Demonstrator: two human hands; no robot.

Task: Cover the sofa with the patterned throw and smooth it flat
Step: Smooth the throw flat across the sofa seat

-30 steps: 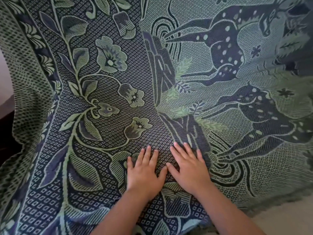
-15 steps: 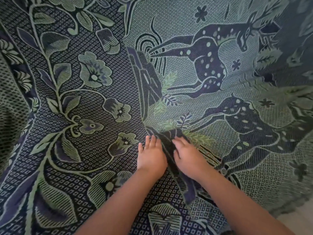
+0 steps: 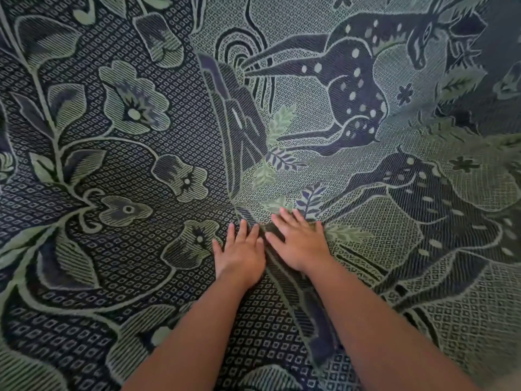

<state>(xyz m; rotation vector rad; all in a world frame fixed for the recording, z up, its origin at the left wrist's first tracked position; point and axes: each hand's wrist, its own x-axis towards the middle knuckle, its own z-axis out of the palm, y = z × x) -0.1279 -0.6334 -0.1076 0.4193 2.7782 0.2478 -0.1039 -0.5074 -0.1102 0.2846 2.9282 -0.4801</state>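
Note:
The patterned throw (image 3: 146,153), dark blue and pale green with flowers on the left and spotted deer on the right, fills nearly the whole view and hides the sofa beneath it. My left hand (image 3: 241,253) lies palm down on the cloth, fingers together and pointing away from me. My right hand (image 3: 298,239) presses flat beside it, fingers slightly spread. Between the two hands a narrow raised fold (image 3: 284,280) of fabric runs toward me. The cloth dips along the seat crease just beyond my fingertips.
The throw rises up the sofa back in the upper half of the view, with wrinkles around the lower deer (image 3: 423,198) on the right. A sliver of pale floor (image 3: 507,383) shows at the bottom right corner.
My hands slid forward over the throw toward the seat crease and pushed together, raising a fold between them. The view has moved closer, so the sofa's left edge is out of sight.

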